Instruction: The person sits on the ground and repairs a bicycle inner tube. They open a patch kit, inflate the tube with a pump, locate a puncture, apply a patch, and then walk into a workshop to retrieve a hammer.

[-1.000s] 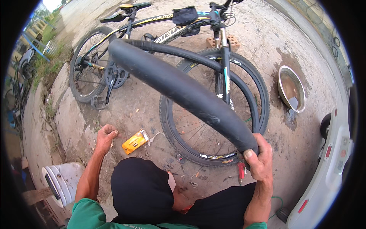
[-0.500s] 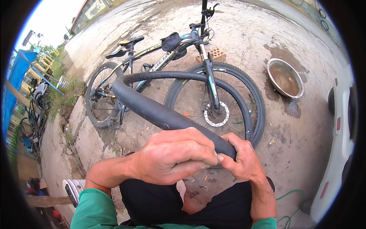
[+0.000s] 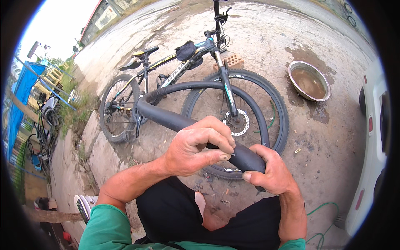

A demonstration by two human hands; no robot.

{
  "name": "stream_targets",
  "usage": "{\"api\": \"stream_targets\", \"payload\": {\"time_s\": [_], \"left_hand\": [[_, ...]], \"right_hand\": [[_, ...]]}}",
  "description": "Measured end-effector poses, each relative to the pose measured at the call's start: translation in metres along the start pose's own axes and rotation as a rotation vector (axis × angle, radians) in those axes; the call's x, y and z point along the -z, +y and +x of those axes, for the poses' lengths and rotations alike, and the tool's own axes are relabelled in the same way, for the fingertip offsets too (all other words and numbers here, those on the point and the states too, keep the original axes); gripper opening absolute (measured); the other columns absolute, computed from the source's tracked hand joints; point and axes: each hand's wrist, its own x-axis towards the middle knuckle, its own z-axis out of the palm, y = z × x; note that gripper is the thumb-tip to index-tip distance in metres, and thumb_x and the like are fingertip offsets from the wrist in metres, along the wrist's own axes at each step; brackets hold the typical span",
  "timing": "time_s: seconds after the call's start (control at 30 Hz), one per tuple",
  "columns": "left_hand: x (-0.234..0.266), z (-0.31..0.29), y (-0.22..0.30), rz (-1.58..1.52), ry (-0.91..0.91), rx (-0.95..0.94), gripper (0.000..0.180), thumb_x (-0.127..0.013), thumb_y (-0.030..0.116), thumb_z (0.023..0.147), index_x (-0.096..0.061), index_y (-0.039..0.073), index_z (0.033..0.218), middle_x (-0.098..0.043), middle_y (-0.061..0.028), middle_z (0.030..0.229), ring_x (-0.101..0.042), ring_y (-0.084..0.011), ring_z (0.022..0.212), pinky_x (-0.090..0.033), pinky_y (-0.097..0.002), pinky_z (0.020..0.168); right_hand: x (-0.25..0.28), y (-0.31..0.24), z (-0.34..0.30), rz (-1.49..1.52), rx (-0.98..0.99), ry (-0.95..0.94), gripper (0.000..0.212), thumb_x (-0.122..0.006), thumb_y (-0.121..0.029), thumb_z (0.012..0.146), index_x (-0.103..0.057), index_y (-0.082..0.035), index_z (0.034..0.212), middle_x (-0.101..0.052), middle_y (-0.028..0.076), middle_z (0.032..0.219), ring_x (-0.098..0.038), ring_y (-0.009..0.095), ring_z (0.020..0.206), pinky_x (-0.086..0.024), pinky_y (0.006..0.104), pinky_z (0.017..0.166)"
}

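Observation:
A black, inflated bicycle inner tube [image 3: 168, 118] loops out in front of me, over the front wheel of the bicycle. My right hand [image 3: 273, 170] is wrapped around its near end, thumb on the near side and fingers behind. Just left of it, my left hand [image 3: 198, 148] is held in a pinch against the tube, fingers curled over its upper side. A tiny pale sliver shows at the fingertips, too small to name. The bicycle [image 3: 179, 68] leans beyond my hands, its front wheel [image 3: 283, 112] partly behind the tube.
A metal basin [image 3: 309, 81] of murky water stands at the right on wet ground. A perforated brick [image 3: 234, 62] lies behind the front fork. A white vehicle [image 3: 366, 162] borders the right side, with a green hose [image 3: 329, 204] beside it. Cracked concrete slabs [image 3: 100, 154] lie at the left.
My left hand has drawn back from my right thumb and now pinches farther up the tube. My right hand has shifted slightly right with the tube's near end. The view has tilted a little.

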Motion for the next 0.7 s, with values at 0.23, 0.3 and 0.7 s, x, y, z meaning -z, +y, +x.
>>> {"api": "stream_targets", "payload": {"time_s": [0.23, 0.3, 0.7], "left_hand": [[-0.003, -0.002, 0.007, 0.051, -0.006, -0.018, 0.012, -0.079, 0.0, 0.089, -0.074, 0.001, 0.099, -0.066, -0.0132, 0.112, -0.068, -0.0243, 0.104, -0.055, -0.0395, 0.096], [-0.006, -0.001, 0.007, 0.082, -0.027, -0.03, 0.014, -0.081, 0.003, 0.087, -0.075, 0.003, 0.1, -0.068, -0.0119, 0.111, -0.067, -0.0248, 0.104, -0.053, -0.0406, 0.097], [-0.022, 0.004, -0.005, 0.313, -0.016, -0.12, 0.027, -0.083, -0.003, 0.074, -0.074, 0.007, 0.097, -0.068, -0.0077, 0.105, -0.066, -0.0275, 0.099, -0.054, -0.0409, 0.086]], "right_hand": [[-0.003, -0.002, -0.004, 0.057, 0.039, -0.014, 0.049, -0.079, -0.019, 0.077, -0.063, 0.007, 0.115, -0.068, 0.01, 0.087, -0.073, 0.018, 0.076, -0.056, 0.0331, 0.068], [-0.005, -0.004, -0.003, 0.127, 0.022, -0.011, 0.046, -0.079, -0.017, 0.076, -0.063, 0.006, 0.113, -0.067, 0.009, 0.087, -0.071, 0.017, 0.075, -0.055, 0.0325, 0.067], [-0.013, -0.006, 0.006, 0.062, -0.086, 0.05, 0.042, -0.083, -0.019, 0.075, -0.063, 0.005, 0.103, -0.063, 0.009, 0.084, -0.064, 0.015, 0.074, -0.052, 0.0354, 0.064]]}}
